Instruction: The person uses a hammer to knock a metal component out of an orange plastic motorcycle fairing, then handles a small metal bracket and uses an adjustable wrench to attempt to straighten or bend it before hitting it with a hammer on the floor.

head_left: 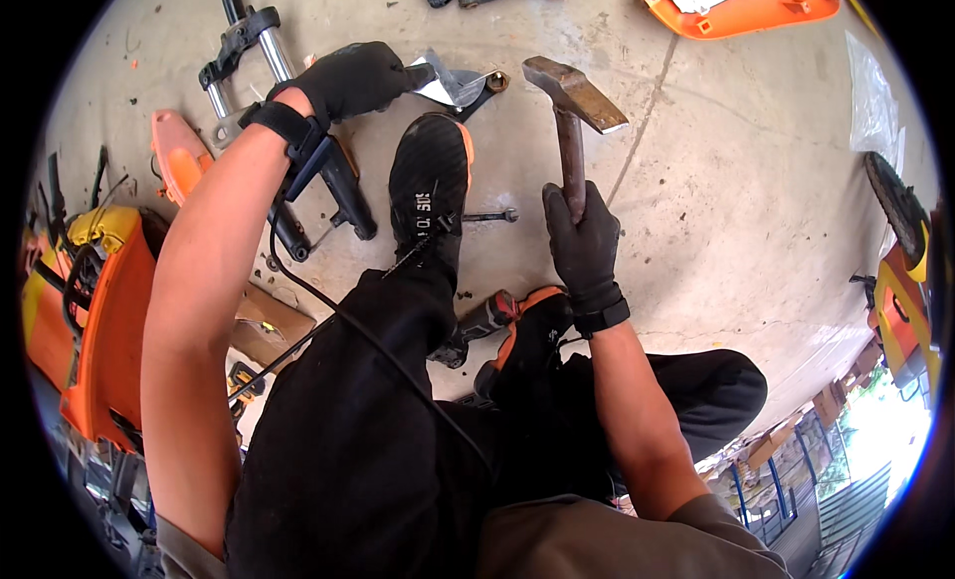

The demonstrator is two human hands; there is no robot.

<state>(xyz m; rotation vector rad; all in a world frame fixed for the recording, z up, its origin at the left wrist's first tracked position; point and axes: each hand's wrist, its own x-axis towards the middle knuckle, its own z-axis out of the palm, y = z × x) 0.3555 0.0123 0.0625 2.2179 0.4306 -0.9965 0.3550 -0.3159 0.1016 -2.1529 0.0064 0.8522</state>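
My right hand (584, 243), in a black glove, is wrapped round the handle of a hammer (572, 146). The hammer's worn, brownish head points up and away from me above the concrete floor. Also gloved in black, my left hand (350, 80) is closed on the near end of a bent silver metal bracket (453, 85). Its fingertips are partly hidden by the glove's own bulk. A dark arm with a rusty round end (497, 81) lies against the bracket. My left shoe (430, 176) is planted just below the bracket, its toe close to it.
A front fork (274, 57) lies under and beside my left forearm. A wrench (489, 217) and a red-and-black power tool (485, 318) lie by my shoes. Orange body panels (124, 315) stand left; another orange panel (756, 7) lies far right. A black cable (348, 315) crosses my leg.
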